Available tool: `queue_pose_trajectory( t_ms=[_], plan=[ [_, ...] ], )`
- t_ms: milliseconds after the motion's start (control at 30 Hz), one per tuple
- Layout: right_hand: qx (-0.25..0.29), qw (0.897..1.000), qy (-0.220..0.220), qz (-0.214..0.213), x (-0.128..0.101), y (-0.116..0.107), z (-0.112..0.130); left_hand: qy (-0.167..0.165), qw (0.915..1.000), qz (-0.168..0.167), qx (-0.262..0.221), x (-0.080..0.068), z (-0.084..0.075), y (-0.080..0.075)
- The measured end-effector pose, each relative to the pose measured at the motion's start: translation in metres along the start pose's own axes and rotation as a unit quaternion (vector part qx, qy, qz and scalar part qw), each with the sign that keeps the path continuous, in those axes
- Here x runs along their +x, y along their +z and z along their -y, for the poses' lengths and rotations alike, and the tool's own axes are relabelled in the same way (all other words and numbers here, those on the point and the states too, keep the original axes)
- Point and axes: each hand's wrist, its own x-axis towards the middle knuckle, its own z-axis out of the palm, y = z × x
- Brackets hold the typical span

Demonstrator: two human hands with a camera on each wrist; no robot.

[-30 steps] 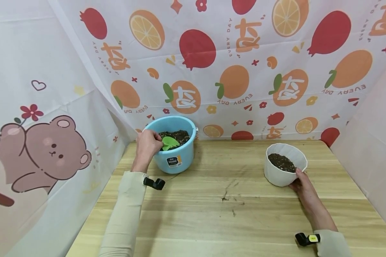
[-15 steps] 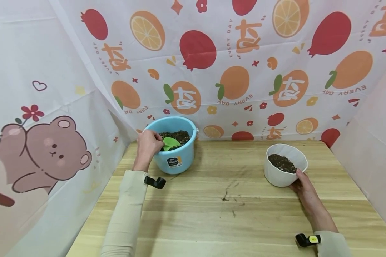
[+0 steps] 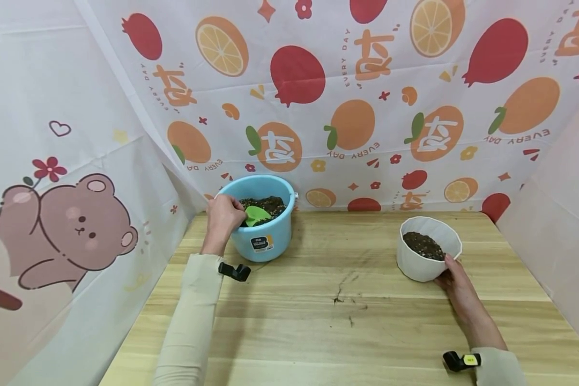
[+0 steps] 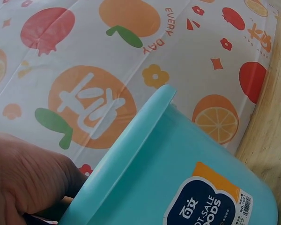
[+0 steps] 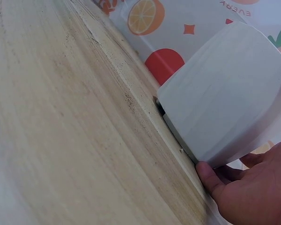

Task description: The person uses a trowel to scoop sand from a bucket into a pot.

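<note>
A light blue bucket (image 3: pixel 265 236) half full of dark soil (image 3: pixel 269 203) stands at the back left of the wooden table (image 3: pixel 318 321). My left hand (image 3: pixel 223 213) reaches over its rim and grips the handle of a green scoop (image 3: pixel 257 215) whose blade lies on the soil. In the left wrist view the bucket (image 4: pixel 187 183) fills the frame beside my left hand (image 4: pixel 28 183). A white pot (image 3: pixel 427 252) holding soil (image 3: pixel 422 244) stands at the right. My right hand (image 3: pixel 455 279) holds its near side, thumb at the rim. The right wrist view shows the pot (image 5: pixel 229 93) and my right hand (image 5: pixel 253 197).
Fruit-print cloth (image 3: pixel 366 96) hangs behind the table, a bear-print cloth (image 3: pixel 58 225) at the left and a pale cloth (image 3: pixel 559 225) at the right. A few soil crumbs (image 3: pixel 340 297) lie mid-table. Bare wood stretches between bucket and pot.
</note>
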Motion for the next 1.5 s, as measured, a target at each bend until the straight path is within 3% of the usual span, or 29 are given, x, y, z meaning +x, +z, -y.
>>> queue_pose_trajectory(
  t_ms=[267,633,1233,1500],
  plan=[
    [-0.002,1.000,0.002,-0.001,0.001,0.001,0.001,-0.010,0.9999,-0.001,-0.003,0.001,-0.004,-0.001],
    [-0.004,1.000,-0.005,-0.011,0.001,-0.001,-0.003,0.031,0.9993,-0.014,-0.012,-0.001,-0.004,0.008],
    [-0.008,1.000,0.005,-0.014,-0.004,0.001,-0.004,0.040,0.9988,-0.021,-0.016,0.004,-0.010,0.017],
    [-0.004,1.000,0.010,-0.014,-0.001,0.002,-0.001,0.006,0.9996,-0.019,-0.018,0.006,-0.009,0.018]
  ],
)
